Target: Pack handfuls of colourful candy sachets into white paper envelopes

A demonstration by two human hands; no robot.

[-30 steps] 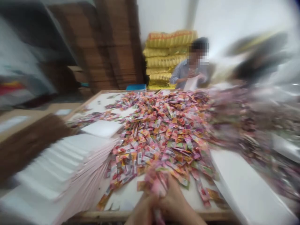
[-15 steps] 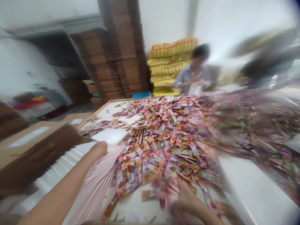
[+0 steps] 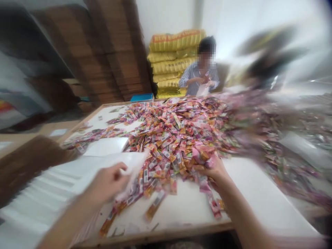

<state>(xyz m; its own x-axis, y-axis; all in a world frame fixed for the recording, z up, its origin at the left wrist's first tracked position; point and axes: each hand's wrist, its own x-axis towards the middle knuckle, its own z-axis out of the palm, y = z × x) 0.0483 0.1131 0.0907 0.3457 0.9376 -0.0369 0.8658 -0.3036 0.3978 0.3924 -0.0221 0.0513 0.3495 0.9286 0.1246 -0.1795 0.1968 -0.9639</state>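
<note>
A broad heap of small printed packets (image 3: 168, 138), pink, orange and green, covers the middle of the table. My right hand (image 3: 216, 173) is at the near right side of the heap, its fingers curled round several packets (image 3: 203, 155). Lower left, my left hand (image 3: 110, 180) has its fingers bent in a pinch at a pale, thin bag (image 3: 135, 169), which is blurred. Under and beside that hand lies a fanned stack of white bags (image 3: 54, 183). A white flat pad (image 3: 106, 147) rests just beyond it.
Across the table a person in a striped shirt (image 3: 192, 74) handles a white bag. Behind stand yellow sacks (image 3: 168, 65) and tall stacks of brown cardboard (image 3: 103, 52). A blue box (image 3: 141, 98) sits by the far edge. A white board (image 3: 259, 193) lies at right.
My left hand has come right from the bag stack with a pale bag at its fingers. My right hand has moved up and forward, with packets in it. The view has swung right.
</note>
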